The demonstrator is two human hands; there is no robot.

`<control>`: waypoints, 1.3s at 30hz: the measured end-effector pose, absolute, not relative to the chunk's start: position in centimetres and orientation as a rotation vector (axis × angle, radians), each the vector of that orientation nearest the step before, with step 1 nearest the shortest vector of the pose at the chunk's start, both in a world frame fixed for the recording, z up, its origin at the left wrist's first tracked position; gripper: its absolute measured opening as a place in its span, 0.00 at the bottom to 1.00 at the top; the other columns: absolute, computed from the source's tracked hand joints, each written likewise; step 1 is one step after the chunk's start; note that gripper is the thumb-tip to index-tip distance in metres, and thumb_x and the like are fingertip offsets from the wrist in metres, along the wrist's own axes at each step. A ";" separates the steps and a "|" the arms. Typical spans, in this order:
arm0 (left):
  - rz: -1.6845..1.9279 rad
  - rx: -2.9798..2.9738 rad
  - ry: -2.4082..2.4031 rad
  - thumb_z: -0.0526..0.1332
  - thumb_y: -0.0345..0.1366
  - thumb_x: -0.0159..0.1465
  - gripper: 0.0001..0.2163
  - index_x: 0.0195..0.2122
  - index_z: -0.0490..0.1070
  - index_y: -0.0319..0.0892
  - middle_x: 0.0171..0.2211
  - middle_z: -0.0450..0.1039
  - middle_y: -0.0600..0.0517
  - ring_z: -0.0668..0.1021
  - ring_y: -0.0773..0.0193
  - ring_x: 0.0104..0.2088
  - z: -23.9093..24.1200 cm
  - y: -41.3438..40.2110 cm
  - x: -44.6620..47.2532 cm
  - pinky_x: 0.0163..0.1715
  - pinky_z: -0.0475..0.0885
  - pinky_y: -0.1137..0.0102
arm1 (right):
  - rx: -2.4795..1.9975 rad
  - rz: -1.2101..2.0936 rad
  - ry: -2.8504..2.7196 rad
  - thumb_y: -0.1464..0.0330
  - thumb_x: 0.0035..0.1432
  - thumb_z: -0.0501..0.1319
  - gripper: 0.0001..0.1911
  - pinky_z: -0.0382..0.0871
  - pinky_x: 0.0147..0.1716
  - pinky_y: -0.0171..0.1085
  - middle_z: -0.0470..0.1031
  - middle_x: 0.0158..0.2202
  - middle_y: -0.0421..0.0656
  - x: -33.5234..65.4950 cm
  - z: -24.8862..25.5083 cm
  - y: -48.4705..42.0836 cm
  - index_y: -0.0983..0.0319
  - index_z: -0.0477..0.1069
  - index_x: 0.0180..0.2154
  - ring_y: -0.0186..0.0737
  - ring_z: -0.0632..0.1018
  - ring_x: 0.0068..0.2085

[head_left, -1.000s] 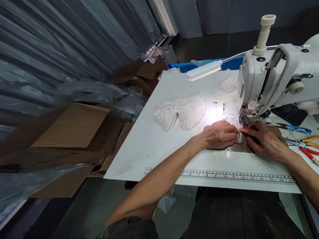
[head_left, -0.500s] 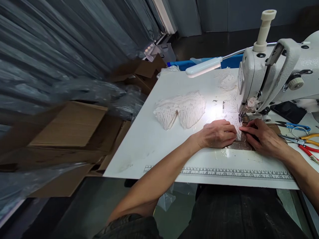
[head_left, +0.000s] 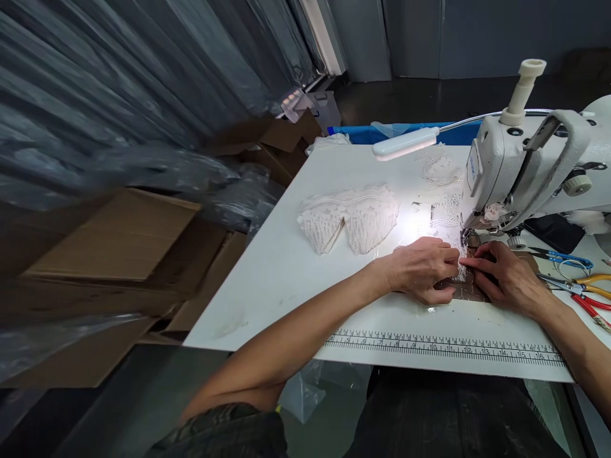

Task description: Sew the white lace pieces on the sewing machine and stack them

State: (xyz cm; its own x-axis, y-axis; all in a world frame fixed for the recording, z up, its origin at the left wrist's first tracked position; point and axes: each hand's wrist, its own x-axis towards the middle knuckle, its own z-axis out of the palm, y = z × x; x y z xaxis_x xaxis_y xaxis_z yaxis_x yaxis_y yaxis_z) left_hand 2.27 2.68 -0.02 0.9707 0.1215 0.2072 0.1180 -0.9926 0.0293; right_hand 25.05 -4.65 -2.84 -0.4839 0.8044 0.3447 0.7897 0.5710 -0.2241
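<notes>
White lace [head_left: 449, 208] runs across the table to the needle area of a white sewing machine [head_left: 491, 165]. My left hand [head_left: 422, 270] rests just left of the presser foot, fingers curled and pressed on the lace's near end. My right hand [head_left: 508, 277] lies on the other side, its bent thumb and forefinger closed at the lace's right edge. Both hands are over a brown plate [head_left: 470, 291] set in the tabletop. A folded pile of white lace pieces [head_left: 351, 216] lies further left. The fingertips of my left hand are partly hidden.
A lit lamp [head_left: 405, 144] hangs over the white table [head_left: 267, 299], which has a ruler strip [head_left: 443, 348] along its near edge. Blue-handled scissors [head_left: 563, 256], orange-handled cutters [head_left: 589, 283] and a black phone-like slab [head_left: 554, 230] lie right. Cardboard boxes [head_left: 119, 235] stand left.
The whole view has shifted, so the machine sits lower in it. My left hand's fingers have bunched up and its thumb now shows nearer the table's front. My right hand keeps its place by the lace.
</notes>
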 end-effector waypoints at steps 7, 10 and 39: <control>0.359 3.044 0.290 0.56 0.40 0.64 0.13 0.40 0.76 0.37 0.39 0.76 0.46 0.75 0.61 0.35 -0.3 2.2 1.7 0.40 0.72 0.65 | -1.484 0.022 -2.432 0.65 0.67 0.51 0.20 0.70 0.27 0.36 0.72 0.43 0.51 24.7 -2.7 -4.5 0.57 0.76 0.54 0.45 0.76 0.39; 0.356 3.027 0.313 0.56 0.40 0.65 0.13 0.39 0.76 0.37 0.40 0.76 0.46 0.75 0.60 0.35 -0.3 2.2 1.8 0.40 0.71 0.65 | -1.587 0.019 -2.455 0.65 0.67 0.50 0.21 0.67 0.25 0.35 0.72 0.42 0.51 24.2 -2.3 -4.3 0.56 0.75 0.55 0.44 0.75 0.36; 0.354 2.974 0.545 0.53 0.40 0.67 0.17 0.51 0.71 0.37 0.52 0.72 0.43 0.76 0.57 0.48 -1.0 3.1 2.2 0.54 0.66 0.59 | -1.588 -0.012 -2.428 0.64 0.68 0.47 0.23 0.68 0.24 0.36 0.73 0.41 0.53 23.9 -2.3 -4.3 0.60 0.74 0.56 0.43 0.76 0.33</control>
